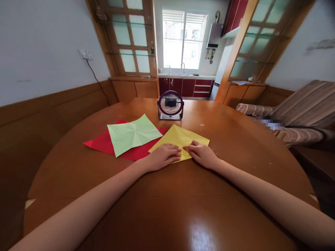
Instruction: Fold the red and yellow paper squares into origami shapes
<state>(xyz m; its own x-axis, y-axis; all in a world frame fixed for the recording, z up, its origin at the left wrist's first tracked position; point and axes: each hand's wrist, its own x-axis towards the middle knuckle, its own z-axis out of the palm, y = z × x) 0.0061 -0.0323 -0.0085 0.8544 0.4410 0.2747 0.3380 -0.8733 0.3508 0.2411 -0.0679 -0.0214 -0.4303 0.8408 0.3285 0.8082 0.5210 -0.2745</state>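
A sheet of yellow paper (pixel 175 135) lies on the table under both of my hands, one corner pointing away from me. My left hand (pixel 165 155) rests flat on its near left part, fingers stretched out to the right. On the near right part, my right hand (pixel 201 152) presses down with its index finger extended and the other fingers curled. The fingertips of the two hands are a small gap apart. Left of the yellow sheet, a creased light green paper (pixel 134 134) lies on top of red paper (pixel 101 143), which it partly covers.
A small purple-black fan (pixel 170 104) stands on the round wooden table (pixel 167 209) beyond the papers. A small pale scrap (pixel 201 124) lies right of the fan. At the right is a striped cloth-covered chair (pixel 309 108). A kitchen with a window (pixel 184 40) is behind.
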